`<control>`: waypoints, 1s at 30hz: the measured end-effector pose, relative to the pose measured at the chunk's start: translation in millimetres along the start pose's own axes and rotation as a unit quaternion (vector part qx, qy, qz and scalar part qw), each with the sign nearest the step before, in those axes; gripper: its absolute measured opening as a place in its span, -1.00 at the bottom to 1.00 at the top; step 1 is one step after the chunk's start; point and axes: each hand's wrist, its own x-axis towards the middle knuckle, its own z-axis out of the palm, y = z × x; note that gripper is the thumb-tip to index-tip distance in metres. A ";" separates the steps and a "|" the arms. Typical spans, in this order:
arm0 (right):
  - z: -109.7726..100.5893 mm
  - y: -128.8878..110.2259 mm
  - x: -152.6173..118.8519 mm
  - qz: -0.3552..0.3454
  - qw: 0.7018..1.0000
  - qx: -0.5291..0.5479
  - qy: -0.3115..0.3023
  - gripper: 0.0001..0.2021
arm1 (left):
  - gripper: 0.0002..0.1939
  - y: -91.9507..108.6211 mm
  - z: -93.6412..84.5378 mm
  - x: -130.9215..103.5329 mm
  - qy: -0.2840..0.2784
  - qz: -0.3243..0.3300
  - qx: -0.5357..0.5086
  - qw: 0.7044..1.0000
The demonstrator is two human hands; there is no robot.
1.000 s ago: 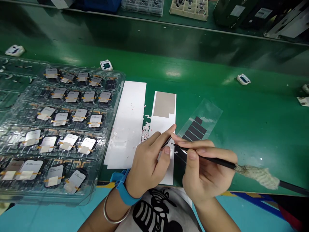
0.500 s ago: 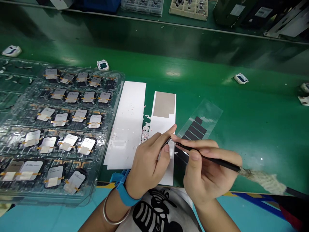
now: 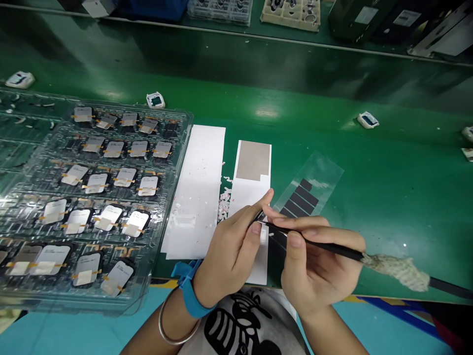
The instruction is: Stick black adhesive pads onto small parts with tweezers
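Observation:
My left hand (image 3: 231, 251), with a blue strap at the wrist, is closed in a pinch over a white card strip (image 3: 244, 197). A small dark-edged piece (image 3: 259, 216) shows between its thumb and index finger, mostly hidden. My right hand (image 3: 321, 266) is closed around a slim black pointed tool (image 3: 332, 248). Pale wrapping covers the tool's rear, and a black length continues to the right. Its fine tip meets the left fingertips at the small piece. Beside the hands lies a clear film sheet (image 3: 327, 170) with dark rectangular strips (image 3: 303, 198), partly covered by the right hand.
At left, a clear plastic tray (image 3: 181, 148) holds several rows of silver-faced modules (image 3: 125, 177) with orange tabs. White sheets (image 3: 195, 197) lie beside it, with paper scraps (image 3: 224, 199) next to them. Small white cases (image 3: 368, 120) stand farther back, below a shelf with trays (image 3: 290, 15).
The tool's tip has shifted slightly left and down onto the piece, between the left thumb and index finger. My right hand has followed a little to the left. The view has shifted slightly.

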 end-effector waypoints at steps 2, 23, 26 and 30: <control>0.3 0.3 0.1 0.002 1.000 0.000 0.001 -0.73 | -0.53 -0.4 0.4 0.3 0.003 0.007 0.003 1.000; 2.9 -1.2 1.3 0.018 1.000 0.013 0.012 -0.70 | -0.51 -2.1 1.5 -0.6 0.011 0.029 0.031 0.999; 2.7 -0.7 0.8 0.015 1.000 0.010 0.010 -0.71 | -0.51 -1.0 1.0 -0.3 0.007 0.028 0.031 0.999; 2.2 -0.1 0.1 0.015 1.000 0.005 0.008 -0.70 | -0.51 -0.6 0.8 -0.8 0.007 0.031 0.034 0.999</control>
